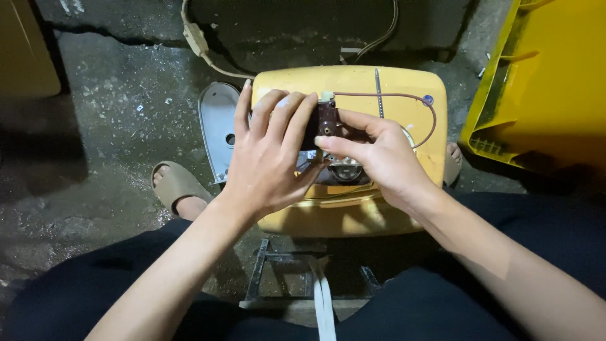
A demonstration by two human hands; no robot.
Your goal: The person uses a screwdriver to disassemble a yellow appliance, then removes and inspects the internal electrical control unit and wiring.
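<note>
My left hand (268, 155) covers most of the brown part (327, 121), so I can't tell its full shape. It sits on the yellow casing (404, 95), long axis running away from me. Both hands pinch it, right hand (379, 155) with thumb and forefinger. A thin tube (404, 96) loops right. Gritty concrete floor (107, 113), dim light.

I am looking down at my left hand (268, 155) and right hand (379, 158) pinching a small dark brown part (327, 120) over a yellow appliance casing (404, 95). A thin reddish wire (404, 96) is curving off the part. A grey metal plate (218, 126) is lying beside the casing on the concrete floor (107, 113).
</note>
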